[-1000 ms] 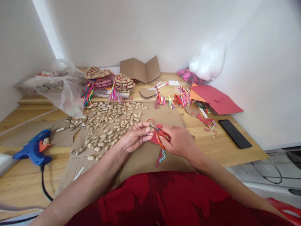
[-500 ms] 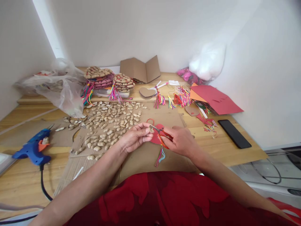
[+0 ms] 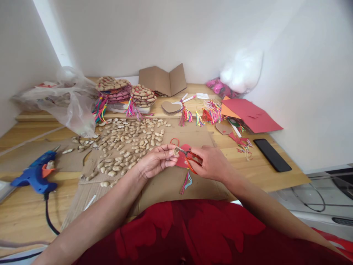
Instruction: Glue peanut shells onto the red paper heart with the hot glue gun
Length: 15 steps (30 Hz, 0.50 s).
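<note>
My left hand (image 3: pixel 154 161) pinches a peanut (image 3: pixel 175 151) between thumb and fingertips. In my right hand (image 3: pixel 212 162) are red-handled pliers (image 3: pixel 191 159), their jaws at the peanut's edge. Beneath the tool lies a red heart (image 3: pixel 181 161), partly hidden by my hands. A red loop (image 3: pixel 174 141) shows at its top, and a pink and blue tassel (image 3: pixel 186 182) hangs from its lower end. Many loose peanuts (image 3: pixel 121 145) spread over the cardboard (image 3: pixel 190 129) left of and beyond my left hand.
A blue glue gun (image 3: pixel 37 173) lies at left with its cord. Peanut-covered pieces (image 3: pixel 113 84) are stacked behind, beside a plastic bag (image 3: pixel 74 106). Cardboard hearts (image 3: pixel 171 107), colourful tassels (image 3: pixel 213 111), red paper (image 3: pixel 252 114) and a black phone (image 3: pixel 272 155) lie behind and right.
The whole view has shifted slightly. Both hands keep nearly the same pose, with the pliers still at the peanut.
</note>
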Available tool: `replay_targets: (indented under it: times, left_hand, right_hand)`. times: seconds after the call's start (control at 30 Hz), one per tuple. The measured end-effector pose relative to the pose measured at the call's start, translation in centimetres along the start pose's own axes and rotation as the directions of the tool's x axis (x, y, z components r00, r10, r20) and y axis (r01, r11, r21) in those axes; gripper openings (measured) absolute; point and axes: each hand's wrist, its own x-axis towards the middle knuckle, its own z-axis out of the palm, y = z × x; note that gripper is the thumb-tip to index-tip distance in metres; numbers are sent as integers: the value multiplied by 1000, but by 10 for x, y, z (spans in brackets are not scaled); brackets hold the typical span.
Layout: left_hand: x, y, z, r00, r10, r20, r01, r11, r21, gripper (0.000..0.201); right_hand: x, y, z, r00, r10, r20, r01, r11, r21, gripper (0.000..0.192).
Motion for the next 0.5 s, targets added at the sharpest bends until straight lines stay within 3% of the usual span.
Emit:
replay_targets:
  times: [0.27, 0.5]
  left_hand:
    - [-21, -1, 11, 998, -20, -67, 21, 1000, 12, 21]
    - [-49, -12, 12, 995, -26, -95, 21, 999, -45, 20]
  right_hand:
    - [0, -8, -12, 999, -16, 48, 17, 999, -30, 27]
    - [-3, -23, -13, 989, -105, 100, 108, 994, -17, 32]
